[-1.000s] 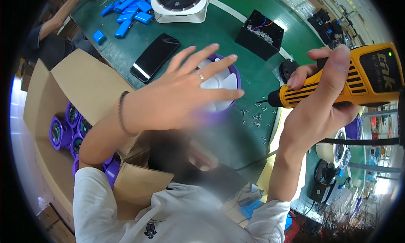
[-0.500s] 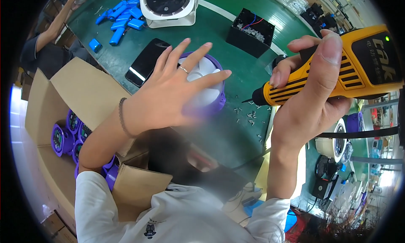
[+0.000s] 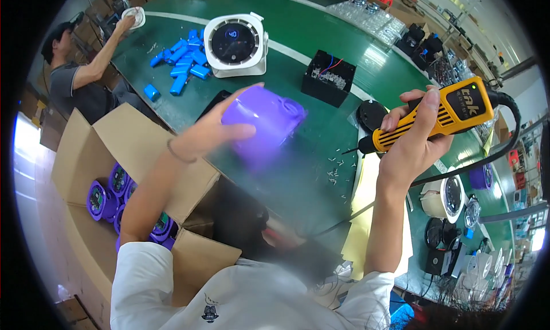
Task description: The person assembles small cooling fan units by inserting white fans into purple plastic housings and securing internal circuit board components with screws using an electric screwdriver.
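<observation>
Two hands up over the green tabletop, head view only. Left hand closed around a purple plastic housing, thumb on its near side, fingertips curled over the top edge; housing is lifted clear of the tabletop and motion-blurred, so its details can't be made out. Right hand wrapped tight on a yellow-and-black electric screwdriver, bit pointing left toward the housing but well apart from it; its black cord runs off right and loops back under the forearm. Small screws scattered on the tabletop below the bit, too small to count. Open cardboard box at left, flaps out, more purple units packed inside, partly hidden by the left forearm and sleeve. White square device with a round dark face stands at the far side, blue cells in a loose pile just left of it, black open box with wires to its right. Black flat item mostly hidden behind the left hand. Another person at upper left, partly cut off by the rim, one hand raised on a white round part. Right edge clutter is bent and hard to read.
</observation>
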`<state>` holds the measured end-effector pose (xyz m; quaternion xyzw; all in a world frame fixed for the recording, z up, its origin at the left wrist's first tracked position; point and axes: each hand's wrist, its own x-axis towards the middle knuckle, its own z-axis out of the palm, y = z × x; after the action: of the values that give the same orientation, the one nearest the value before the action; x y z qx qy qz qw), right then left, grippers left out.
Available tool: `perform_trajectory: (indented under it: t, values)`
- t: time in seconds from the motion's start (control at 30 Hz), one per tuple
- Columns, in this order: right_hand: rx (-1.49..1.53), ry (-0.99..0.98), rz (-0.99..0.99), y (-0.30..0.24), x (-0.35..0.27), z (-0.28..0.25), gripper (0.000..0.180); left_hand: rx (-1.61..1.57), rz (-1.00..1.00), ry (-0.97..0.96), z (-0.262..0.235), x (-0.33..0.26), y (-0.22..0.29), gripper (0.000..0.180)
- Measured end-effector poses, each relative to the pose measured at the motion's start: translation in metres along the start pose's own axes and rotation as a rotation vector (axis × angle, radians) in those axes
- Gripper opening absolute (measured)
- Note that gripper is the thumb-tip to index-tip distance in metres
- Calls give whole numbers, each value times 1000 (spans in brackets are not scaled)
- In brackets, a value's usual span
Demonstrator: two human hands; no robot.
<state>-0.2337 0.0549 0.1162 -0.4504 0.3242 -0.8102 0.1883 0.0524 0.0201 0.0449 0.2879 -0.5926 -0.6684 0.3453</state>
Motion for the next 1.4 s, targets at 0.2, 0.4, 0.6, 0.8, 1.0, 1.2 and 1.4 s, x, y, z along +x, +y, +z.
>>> perform_trajectory:
  t: [0.2, 0.4, 0.6, 0.8, 1.0, 1.2, 1.4]
  values:
    - [13, 29, 26, -4, 8, -9, 24, -505, -294, -19, 27, 4, -34, 74]
    - [-5, -2, 72, -6, 5, -6, 30, -339, -495, 79, 29, 14, -12, 77]
    - [15, -40, 111, -8, 3, -1, 31, 318, -543, 240, -7, 15, -24, 62]
    - [6, -58, 147, -15, 1, 11, 36, 684, -292, 245, -12, 16, -22, 30]
    - [42, -93, 139, -15, -5, 41, 38, 641, -6, 390, -14, 21, -36, 25]
    - [30, -209, 107, -14, -11, 91, 42, 551, 57, 403, -16, 22, -38, 29]
    - [38, -248, 106, -6, -25, 112, 42, 395, 41, 424, -7, 20, -27, 25]
